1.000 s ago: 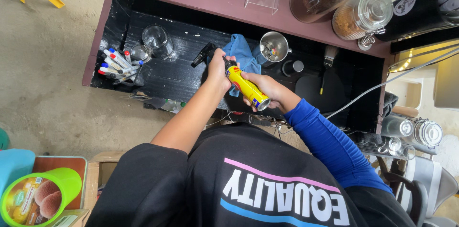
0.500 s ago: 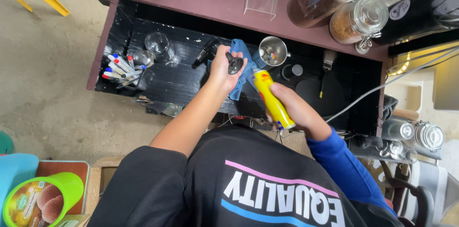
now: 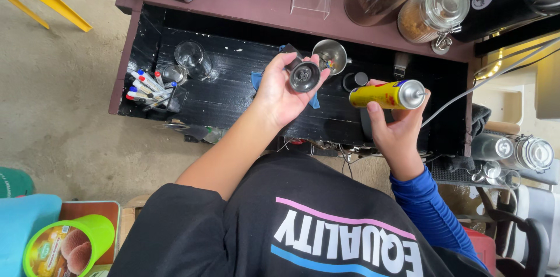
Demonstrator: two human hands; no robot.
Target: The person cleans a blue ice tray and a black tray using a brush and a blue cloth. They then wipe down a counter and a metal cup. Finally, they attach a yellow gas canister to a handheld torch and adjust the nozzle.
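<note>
Cloth (image 3: pixel 257 80) mostly hidden behind left hand (image 3: pixel 286 93), round metal part (image 3: pixel 304 75) gripped

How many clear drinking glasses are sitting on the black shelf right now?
2. A tall clear glass stands at the shelf's left; a smaller glass sits beside it, next to the markers. Others may be hidden behind the left hand.

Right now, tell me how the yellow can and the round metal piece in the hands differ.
The yellow can is long, brightly coloured and lies sideways in the right hand. The round metal piece is short, dark grey and faces up in the left hand, with a blue cloth under that hand. Both are held above the black shelf.
</note>
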